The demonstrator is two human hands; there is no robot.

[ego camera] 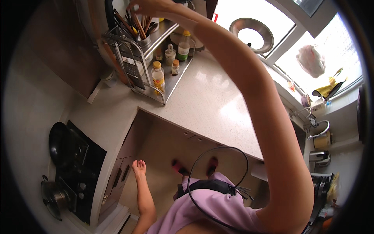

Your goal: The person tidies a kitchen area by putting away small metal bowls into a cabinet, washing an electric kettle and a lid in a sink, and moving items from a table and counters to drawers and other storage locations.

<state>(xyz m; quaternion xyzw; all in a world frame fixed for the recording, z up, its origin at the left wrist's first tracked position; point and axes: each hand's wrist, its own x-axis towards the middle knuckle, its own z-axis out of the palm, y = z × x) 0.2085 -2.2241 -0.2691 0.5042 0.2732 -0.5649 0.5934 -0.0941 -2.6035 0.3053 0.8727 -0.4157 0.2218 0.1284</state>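
Note:
My right hand [143, 7] reaches to the top of a metal rack [143, 55], at the upper ends of chopsticks [139, 26] and other utensils standing in a metal holder [143, 43]. Whether its fingers grip one of them cannot be made out. Away from the counters, low over the floor, my left hand [139, 166] is held palm up with its fingers apart and nothing in it. On the rack's lower shelf stand a yellow-capped bottle [158, 77], a small jar with an orange lid [175, 68], a lidded container [170, 55] and a green-labelled bottle [183, 48]. A grater [133, 71] hangs at the rack's side.
A pale countertop [201, 99] runs rightward towards a faucet [321, 128] below the window. At left, a black wok [62, 144] and a lidded pot [54, 196] sit on the stove [90, 172]. A round metal ring [235, 27] is by the window. A black cable loops before my body.

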